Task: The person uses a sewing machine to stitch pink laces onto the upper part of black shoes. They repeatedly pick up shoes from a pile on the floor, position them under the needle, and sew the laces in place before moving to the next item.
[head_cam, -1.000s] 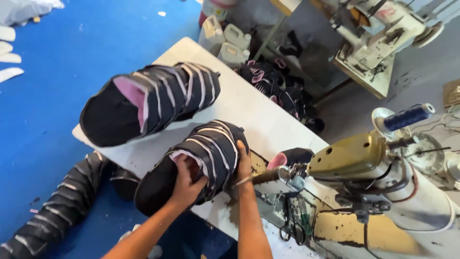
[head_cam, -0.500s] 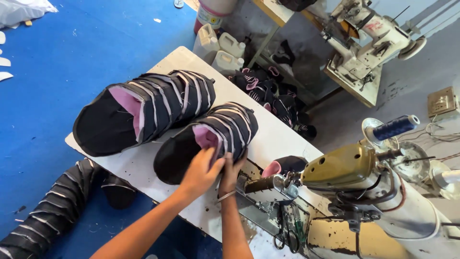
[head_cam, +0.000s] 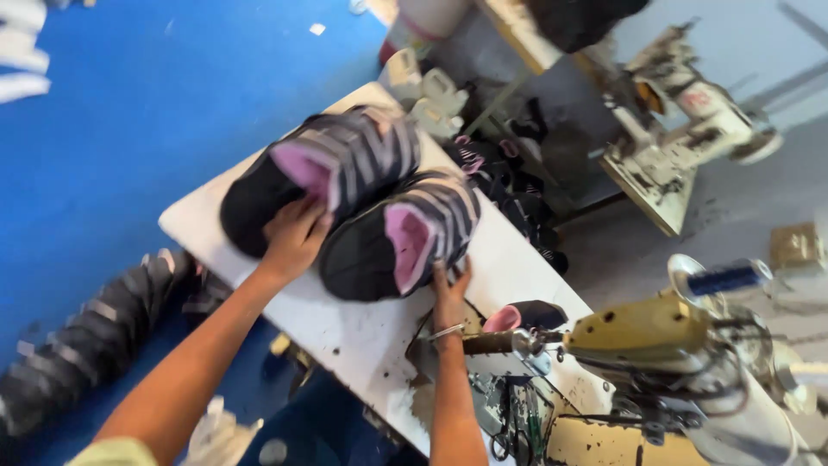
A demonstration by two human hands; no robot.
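The left hand (head_cam: 293, 240) pressed flat, fingers apart, on one soft striped shoe top (head_cam: 323, 173); the right hand (head_cam: 450, 289) touched the other shoe top (head_cam: 405, 237), its grip also loose, on the white surface (head_cam: 362, 336).

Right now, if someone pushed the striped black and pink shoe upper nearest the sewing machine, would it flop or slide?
Probably floppy: the shoe upper looks like soft unsoled fabric. It likely slides easily on the smooth white table. It seems light: the right hand rests only fingertips on it.

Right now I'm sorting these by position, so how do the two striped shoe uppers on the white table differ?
The far shoe upper lies nearer the table's back corner, and the left hand rests on it. The near shoe upper sits closer to the sewing machine, and the right hand touches its lower edge. Both are black with pale stripes and pink lining, side by side on the white table.
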